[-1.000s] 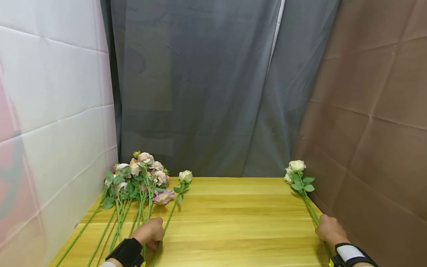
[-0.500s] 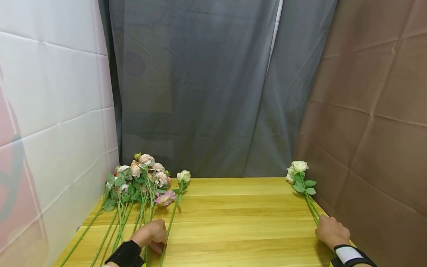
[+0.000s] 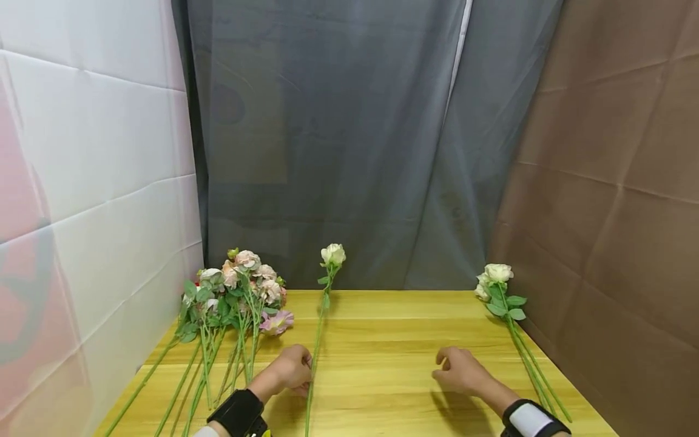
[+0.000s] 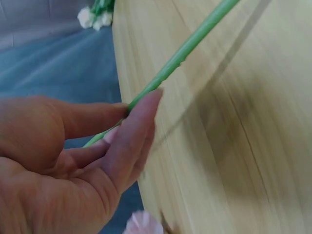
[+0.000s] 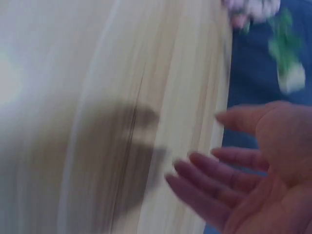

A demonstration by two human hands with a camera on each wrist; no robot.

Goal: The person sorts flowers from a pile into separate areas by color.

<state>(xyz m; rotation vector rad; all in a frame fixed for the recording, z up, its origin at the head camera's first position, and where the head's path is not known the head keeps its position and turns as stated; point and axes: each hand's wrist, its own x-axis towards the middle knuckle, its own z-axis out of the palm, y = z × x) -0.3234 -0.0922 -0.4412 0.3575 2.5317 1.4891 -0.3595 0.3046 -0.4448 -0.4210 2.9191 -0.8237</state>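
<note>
My left hand (image 3: 291,368) pinches the green stem of a single white rose (image 3: 333,255) between thumb and fingertips. The left wrist view shows the stem (image 4: 168,68) slanting up from the pinch, its shadow falling on the wooden table. The bloom stands above the table's far edge in the head view. My right hand (image 3: 460,371) is over the right-centre of the table, fingers apart and holding nothing; the right wrist view shows its palm and spread fingers (image 5: 209,175). Further right, white roses (image 3: 498,273) lie together with their stems running toward the near right edge.
A pile of pink and cream flowers (image 3: 248,285) lies on the left of the table (image 3: 393,340), long stems toward me. A purple flower (image 3: 276,322) lies at its right side. A grey curtain (image 3: 338,152) hangs behind, with white and brown cloth walls either side.
My left hand has moved right and raised the white rose away from the pile. My right hand has let go of the white roses at the right and moved left toward the middle.
</note>
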